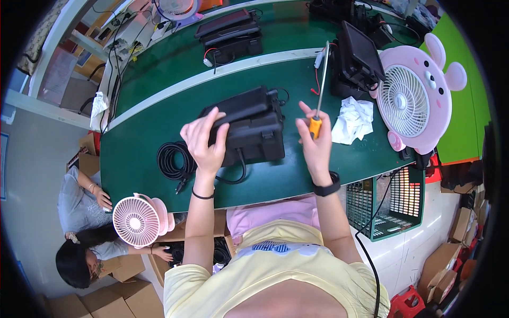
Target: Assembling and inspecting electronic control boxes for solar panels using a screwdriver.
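A black plastic case (262,135) with a flat black panel on top lies on the green table before me. My left hand (205,146) grips its left side, thumb and fingers bent over the panel's edge. To the right of the case, my right hand (318,153) holds a screwdriver (315,127) by its orange handle, the long metal shaft pointing up and away from me. A black cable runs from the near side of the case. Left of it lies a coiled black cable (175,160) with a plug at its end.
At the right stand a pink animal-shaped fan (405,100), crumpled white paper (353,121) and another black case (360,55). More cases (230,37) sit beyond the white divider. A small pink fan (136,221) is at the near left, by another person (79,244). A green crate (366,206) stands below the table edge.
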The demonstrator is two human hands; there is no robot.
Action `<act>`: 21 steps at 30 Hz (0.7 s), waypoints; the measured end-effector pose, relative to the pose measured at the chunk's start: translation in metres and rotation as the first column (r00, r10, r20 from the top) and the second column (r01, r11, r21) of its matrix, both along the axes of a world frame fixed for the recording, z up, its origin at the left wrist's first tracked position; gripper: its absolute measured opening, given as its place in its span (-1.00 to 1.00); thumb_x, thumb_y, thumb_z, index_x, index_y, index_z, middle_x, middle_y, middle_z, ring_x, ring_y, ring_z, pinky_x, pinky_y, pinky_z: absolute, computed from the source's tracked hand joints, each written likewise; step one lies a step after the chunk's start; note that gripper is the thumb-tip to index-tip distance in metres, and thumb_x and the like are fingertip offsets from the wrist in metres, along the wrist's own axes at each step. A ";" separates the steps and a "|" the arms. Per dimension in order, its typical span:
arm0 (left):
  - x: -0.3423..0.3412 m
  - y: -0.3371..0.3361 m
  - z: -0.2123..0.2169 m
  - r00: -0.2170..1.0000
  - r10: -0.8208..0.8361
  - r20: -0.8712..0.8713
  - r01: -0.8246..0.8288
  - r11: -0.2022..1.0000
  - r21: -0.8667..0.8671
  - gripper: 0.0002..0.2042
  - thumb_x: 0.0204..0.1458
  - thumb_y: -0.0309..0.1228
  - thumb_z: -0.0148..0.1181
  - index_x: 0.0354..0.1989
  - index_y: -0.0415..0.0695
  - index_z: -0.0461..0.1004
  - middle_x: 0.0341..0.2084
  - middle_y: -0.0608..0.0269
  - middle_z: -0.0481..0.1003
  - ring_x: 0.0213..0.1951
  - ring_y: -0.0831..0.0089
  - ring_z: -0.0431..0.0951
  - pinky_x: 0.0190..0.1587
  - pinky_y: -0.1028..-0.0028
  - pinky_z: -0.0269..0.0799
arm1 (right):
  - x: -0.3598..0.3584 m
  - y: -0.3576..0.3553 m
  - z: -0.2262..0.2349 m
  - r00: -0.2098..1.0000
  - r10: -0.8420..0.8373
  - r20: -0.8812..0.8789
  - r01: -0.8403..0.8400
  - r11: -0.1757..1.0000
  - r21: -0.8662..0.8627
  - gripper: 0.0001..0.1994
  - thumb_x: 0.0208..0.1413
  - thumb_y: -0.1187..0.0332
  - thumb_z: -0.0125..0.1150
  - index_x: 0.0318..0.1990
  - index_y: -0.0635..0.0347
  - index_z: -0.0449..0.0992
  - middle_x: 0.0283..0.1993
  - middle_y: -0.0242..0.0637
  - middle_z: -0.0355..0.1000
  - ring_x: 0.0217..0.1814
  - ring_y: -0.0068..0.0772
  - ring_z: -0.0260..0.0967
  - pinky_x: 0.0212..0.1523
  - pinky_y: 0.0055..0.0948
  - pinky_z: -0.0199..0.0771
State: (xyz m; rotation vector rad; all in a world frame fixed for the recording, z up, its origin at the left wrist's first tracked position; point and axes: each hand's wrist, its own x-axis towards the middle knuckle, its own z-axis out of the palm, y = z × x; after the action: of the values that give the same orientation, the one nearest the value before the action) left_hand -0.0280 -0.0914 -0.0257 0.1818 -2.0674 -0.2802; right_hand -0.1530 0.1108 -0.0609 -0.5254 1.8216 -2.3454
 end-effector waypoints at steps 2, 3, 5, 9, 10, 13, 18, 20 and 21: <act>0.002 0.007 0.001 0.998 -0.053 0.022 0.054 0.997 -0.049 -0.64 -0.10 -0.48 0.43 -0.05 -0.08 0.61 -0.27 0.35 0.65 -0.21 0.39 0.58 -0.02 0.38 0.23 | -0.004 -0.012 -0.005 0.995 0.041 0.086 -0.036 0.998 -0.057 -0.74 0.21 0.43 0.30 -0.08 0.10 0.32 0.14 -0.22 0.51 -0.19 -0.76 0.44 -0.44 -0.76 0.35; 0.004 0.010 -0.004 0.998 -0.055 0.035 0.056 0.998 -0.024 -0.66 -0.10 -0.43 0.44 -0.07 -0.01 0.63 -0.28 0.38 0.64 -0.19 0.41 0.57 0.13 0.31 0.18 | -0.005 -0.014 -0.005 0.996 0.038 0.084 -0.033 0.998 -0.060 -0.74 0.21 0.43 0.30 -0.08 0.10 0.32 0.14 -0.22 0.51 -0.19 -0.76 0.44 -0.44 -0.76 0.35; 0.006 0.015 -0.004 0.998 -0.014 0.067 0.019 0.998 -0.061 -0.65 -0.11 -0.33 0.45 -0.07 0.03 0.64 -0.26 0.41 0.63 -0.17 0.42 0.56 0.24 0.21 0.07 | -0.006 -0.017 -0.007 0.986 0.044 0.160 -0.027 0.994 -0.107 -0.72 0.19 0.47 0.30 -0.06 0.09 0.29 0.05 -0.26 0.56 -0.17 -0.72 0.47 -0.43 -0.76 0.35; 0.004 0.052 0.002 0.971 0.096 0.220 -0.046 0.974 -0.222 -0.29 -0.20 0.35 0.28 0.10 0.19 0.56 -0.04 0.51 0.50 -0.03 0.48 0.50 0.39 -0.29 -0.49 | -0.010 -0.013 -0.014 0.986 0.073 0.149 -0.056 0.992 -0.111 -0.67 0.14 0.56 0.33 -0.06 0.10 0.29 -0.07 -0.26 0.60 -0.17 -0.64 0.52 -0.39 -0.73 0.38; 0.001 0.065 0.006 0.955 0.069 0.288 -0.001 0.973 -0.231 -0.27 -0.19 0.40 0.22 0.12 0.24 0.54 0.02 0.41 0.44 0.05 0.41 0.45 0.38 -0.30 -0.47 | -0.008 -0.013 -0.015 0.986 0.071 0.149 -0.055 0.992 -0.109 -0.67 0.14 0.56 0.33 -0.06 0.10 0.29 -0.07 -0.26 0.60 -0.17 -0.64 0.52 -0.39 -0.73 0.38; -0.008 0.091 -0.012 0.952 0.106 0.288 -0.012 0.950 -0.311 -0.37 -0.19 0.24 0.35 0.17 0.57 0.46 0.18 0.16 0.24 0.25 0.18 0.21 0.36 -0.22 -0.35 | -0.003 -0.017 -0.018 0.988 0.101 0.121 -0.067 0.963 -0.261 -0.64 0.09 0.63 0.34 -0.08 0.14 0.30 -0.10 -0.19 0.59 -0.16 -0.54 0.54 -0.22 -0.64 0.49; -0.009 0.087 -0.010 0.943 0.136 0.303 -0.073 0.975 -0.208 -0.46 -0.23 -0.08 0.42 0.07 0.51 0.55 0.18 0.17 0.24 0.30 0.14 0.18 0.40 -0.15 -0.31 | -0.004 -0.010 -0.010 0.996 0.082 0.039 -0.082 0.997 0.011 -0.68 0.08 0.55 0.39 -0.11 0.18 0.34 -0.07 -0.25 0.59 -0.19 -0.59 0.52 -0.21 -0.59 0.50; -0.015 0.062 -0.006 0.927 0.248 0.282 -0.183 0.955 -0.235 -0.51 -0.31 -0.13 0.44 -0.05 0.35 0.59 0.16 0.13 0.19 0.30 0.07 0.16 0.38 -0.22 -0.25 | -0.007 -0.004 -0.010 0.987 0.030 -0.159 0.016 0.959 0.282 -0.75 0.10 0.46 0.39 -0.13 0.22 0.43 -0.06 -0.31 0.61 -0.21 -0.53 0.56 -0.20 -0.50 0.52; -0.016 0.044 -0.003 0.899 0.345 0.269 -0.271 0.922 -0.276 -0.49 -0.29 -0.13 0.43 -0.02 0.31 0.58 0.15 0.11 0.19 0.29 0.05 0.16 0.37 -0.23 -0.23 | -0.009 -0.001 -0.015 0.986 0.036 -0.162 0.011 0.960 0.279 -0.75 0.10 0.46 0.39 -0.13 0.22 0.43 -0.06 -0.31 0.61 -0.21 -0.53 0.56 -0.20 -0.50 0.52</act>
State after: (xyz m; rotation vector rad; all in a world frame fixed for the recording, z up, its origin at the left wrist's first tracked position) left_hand -0.0442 -0.0470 -0.0291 0.4320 -2.3222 0.2019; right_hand -0.1623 0.1095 -0.0757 -0.7068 2.1684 -2.0383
